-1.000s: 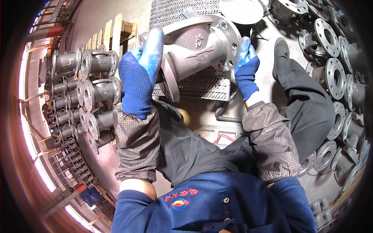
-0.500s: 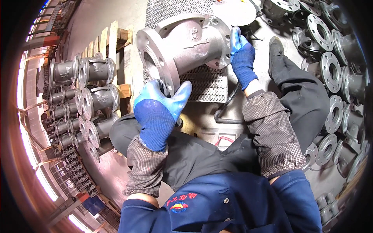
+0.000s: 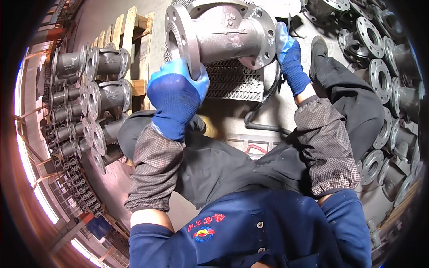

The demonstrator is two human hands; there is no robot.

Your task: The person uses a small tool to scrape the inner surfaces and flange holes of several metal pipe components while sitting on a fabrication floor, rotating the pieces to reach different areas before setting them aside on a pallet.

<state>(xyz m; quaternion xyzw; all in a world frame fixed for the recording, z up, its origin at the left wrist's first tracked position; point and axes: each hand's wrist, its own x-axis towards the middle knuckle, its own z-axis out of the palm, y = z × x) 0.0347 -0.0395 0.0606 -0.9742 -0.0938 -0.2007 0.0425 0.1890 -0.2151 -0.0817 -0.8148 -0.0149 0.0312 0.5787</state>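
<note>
A grey flanged valve body [image 3: 230, 35] lies sideways across the far middle, over a patterned metal grid [image 3: 237, 82]. My left hand [image 3: 176, 91], in a blue coated glove, is closed on the lower rim of its left flange, thumb on the near side. At the other end, my right hand [image 3: 290, 53], gloved alike, grips the edge of the right flange with its fingers pointing up along it. A thin dark strip shows just above the right fingers; I cannot tell whether it is held. The far top of the valve body is cut off by the picture's edge.
Similar castings [image 3: 109, 98] are stacked on the left by a wooden pallet [image 3: 129, 44]. More flanged castings [image 3: 380, 80] crowd the right side. A black hose [image 3: 263, 127] curves over the floor between my legs, near a metal frame with a red piece [image 3: 257, 148]. A white disc [image 3: 281, 6] sits beyond.
The valve body has shifted away from me, its left end most, so it lies more level across the view. Both hands have moved along with it. The view has shifted slightly too.
</note>
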